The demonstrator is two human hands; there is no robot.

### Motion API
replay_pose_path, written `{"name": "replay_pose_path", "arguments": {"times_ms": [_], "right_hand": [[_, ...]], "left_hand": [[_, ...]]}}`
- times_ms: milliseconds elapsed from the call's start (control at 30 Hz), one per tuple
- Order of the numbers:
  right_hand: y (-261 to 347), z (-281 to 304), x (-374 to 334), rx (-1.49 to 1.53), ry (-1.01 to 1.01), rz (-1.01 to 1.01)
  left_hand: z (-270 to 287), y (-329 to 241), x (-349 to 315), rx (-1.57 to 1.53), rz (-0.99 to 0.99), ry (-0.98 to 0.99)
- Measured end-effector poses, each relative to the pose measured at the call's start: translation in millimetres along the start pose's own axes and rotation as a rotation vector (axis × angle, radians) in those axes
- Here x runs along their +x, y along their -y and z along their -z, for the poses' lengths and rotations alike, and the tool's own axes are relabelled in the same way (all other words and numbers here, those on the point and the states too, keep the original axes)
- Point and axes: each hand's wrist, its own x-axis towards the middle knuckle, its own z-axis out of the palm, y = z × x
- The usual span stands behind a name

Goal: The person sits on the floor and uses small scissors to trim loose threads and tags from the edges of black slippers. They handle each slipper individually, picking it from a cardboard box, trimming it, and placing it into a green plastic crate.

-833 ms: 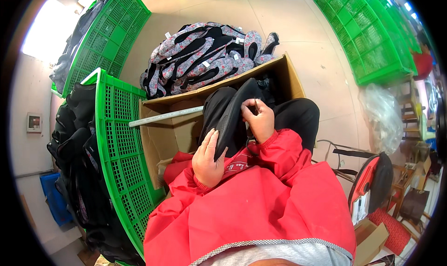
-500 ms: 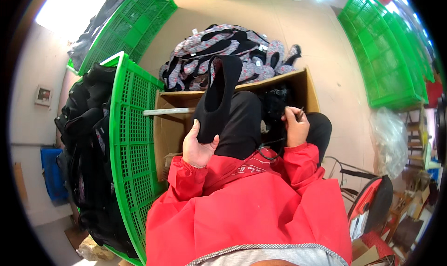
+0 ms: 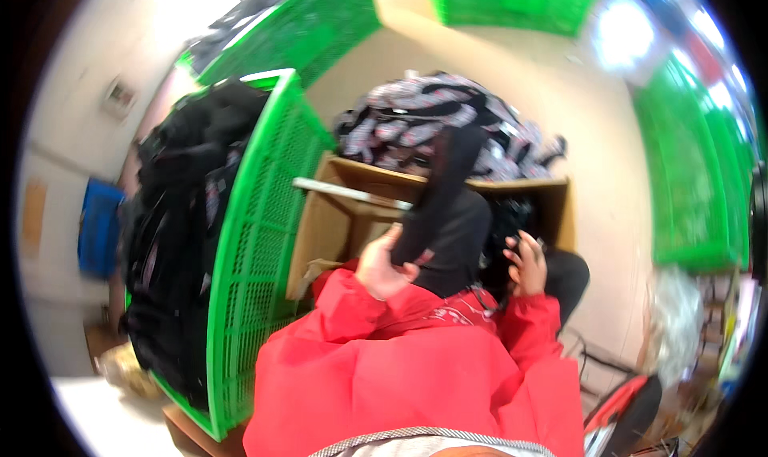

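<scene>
My left hand (image 3: 382, 263) grips a long black piece of cloth (image 3: 446, 186) and holds it upright above my lap. My right hand (image 3: 526, 263) has its fingers curled in more black fabric (image 3: 506, 218) at the mouth of an open cardboard box (image 3: 332, 221). Both arms wear red sleeves. A wider black garment (image 3: 456, 249) lies over my knees between the hands. The frame is blurred, so the right hand's grip is not sharp.
A green plastic crate (image 3: 256, 249) full of black garments (image 3: 172, 217) stands at my left. A heap of patterned grey and pink cloth (image 3: 424, 125) lies behind the box. More green crates (image 3: 696, 177) line the right side and the back.
The view has swung left and blurred. My left hand has lifted the black piece higher; my right hand stays at the fabric by the box.
</scene>
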Motion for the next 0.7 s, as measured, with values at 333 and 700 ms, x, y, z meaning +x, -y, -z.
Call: {"name": "replay_pose_path", "arguments": {"times_ms": [333,700], "right_hand": [[-75.6,60.5,81.5,-0.048,0.025,-0.218],[-77.8,96.1,99.5,0.073,0.22,-0.22]], "left_hand": [[15.1,25.9,-26.8,1.577,-0.481,0.22],[19.5,54.2,-36.9,0.982,-0.288,0.319]]}}
